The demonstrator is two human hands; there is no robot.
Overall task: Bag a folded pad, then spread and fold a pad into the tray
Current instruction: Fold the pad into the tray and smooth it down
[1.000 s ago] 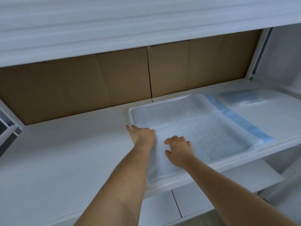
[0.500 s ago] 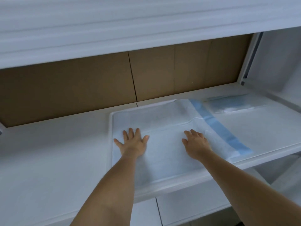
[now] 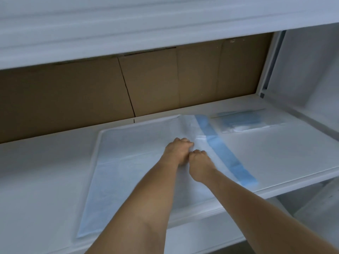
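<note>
A white pad [image 3: 132, 162] with a blue strip [image 3: 220, 151] along its right edge lies spread over the white tray [image 3: 97, 143] on the shelf. My left hand [image 3: 177, 151] and my right hand [image 3: 200, 162] sit side by side on the pad's right part, just left of the blue strip. Both hands have their fingers curled down into the pad, and the sheet wrinkles at the fingertips. Another pad, folded inside a clear bag [image 3: 244, 123], lies flat at the back right of the shelf.
The white shelf [image 3: 275, 153] runs left and right of the tray. Brown cardboard [image 3: 73, 98] lines the back. An upper shelf [image 3: 128, 33] hangs low overhead, a white side wall [image 3: 311, 79] closes the right, and a lower shelf [image 3: 211, 233] shows beneath.
My hands were flat and apart on the pad; they have come together near the blue strip with fingers curled. The view has shifted, so the tray sits further left.
</note>
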